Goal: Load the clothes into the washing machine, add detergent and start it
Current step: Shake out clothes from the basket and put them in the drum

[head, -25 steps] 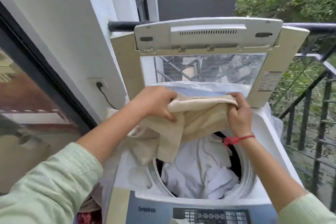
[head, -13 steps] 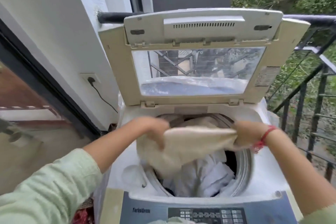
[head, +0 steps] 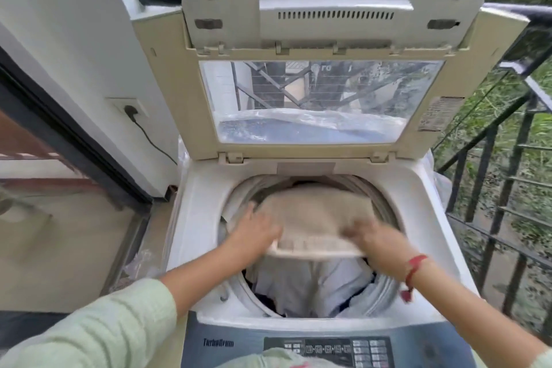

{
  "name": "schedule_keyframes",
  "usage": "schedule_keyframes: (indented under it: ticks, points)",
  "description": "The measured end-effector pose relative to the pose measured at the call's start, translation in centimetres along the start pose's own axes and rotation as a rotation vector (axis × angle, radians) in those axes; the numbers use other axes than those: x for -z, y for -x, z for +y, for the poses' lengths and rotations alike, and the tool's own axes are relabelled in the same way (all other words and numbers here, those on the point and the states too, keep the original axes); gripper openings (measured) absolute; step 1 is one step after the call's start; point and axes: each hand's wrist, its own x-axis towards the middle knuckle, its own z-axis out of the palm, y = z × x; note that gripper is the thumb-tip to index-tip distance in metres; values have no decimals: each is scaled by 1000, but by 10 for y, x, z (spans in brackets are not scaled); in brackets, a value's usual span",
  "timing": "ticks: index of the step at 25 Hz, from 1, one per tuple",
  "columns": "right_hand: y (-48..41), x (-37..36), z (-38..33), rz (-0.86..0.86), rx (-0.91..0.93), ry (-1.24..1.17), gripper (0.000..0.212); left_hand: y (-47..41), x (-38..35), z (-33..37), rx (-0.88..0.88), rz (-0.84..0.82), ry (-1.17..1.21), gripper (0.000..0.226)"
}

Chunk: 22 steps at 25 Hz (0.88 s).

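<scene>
At the near edge, the grey control panel of a top-loading washing machine sits untouched as a person in pale green sleeves reaches both arms over it into the tub. The left hand lies on the left end of a beige cloth with its fingers stretched out flat rather than gripping. The right hand, a red thread bracelet at the wrist, meets the cloth's right front corner, but motion blur hides whether its fingers are curled or released. The cloth spans the mouth of the drum, its long axis running left to right between the hands, its hem nearest the person. It rests on white clothes already inside, so the next push appears to be straight down, with both hands equally placed. Loading looks well along; detergent and start remain. Beyond, the lid stands open against a dark railing.
</scene>
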Motion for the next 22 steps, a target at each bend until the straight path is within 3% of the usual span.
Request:
schedule_keyframes:
  ticks: [1,2,3,5,6,7,8,9,10,12,14,17,22]
  points:
    - [5,-11,-14,-432,-8,-80,49,5,-11,13,-76,-379,124,42]
    - [6,-17,-25,-725,-7,-131,41,5,-18,22,-128,-689,220,50]
    - [1,-19,-32,-858,21,-170,39,0,-20,28,-121,-896,295,63]
    - [-23,-19,-36,-890,-20,-303,51,-22,-21,23,-37,-1132,518,80]
    - [-41,-18,-33,-790,-82,-380,56,-36,-20,15,9,-1152,635,78]
    - [-60,-19,-27,-620,-143,-384,62,-50,-16,7,73,-1065,715,74]
    - [-76,-21,-22,-416,-187,-318,74,-63,-19,0,155,-873,685,70]
    - [-90,-32,-19,-321,-232,-215,94,-72,-23,-4,234,-626,537,74]
    - [-101,-40,-19,-339,-268,-138,114,-80,-31,-4,282,-490,394,91]
    - [-112,-74,-25,-581,-322,-124,135,-88,-60,8,350,-621,354,136]
    - [-117,-115,-35,-727,-375,-177,141,-90,-97,34,403,-852,406,152]
    - [-123,-155,-40,-653,-412,-162,148,-100,-141,60,534,-873,542,130]
    - [-140,-217,-38,-360,-465,-130,114,-116,-203,68,613,-758,541,125]
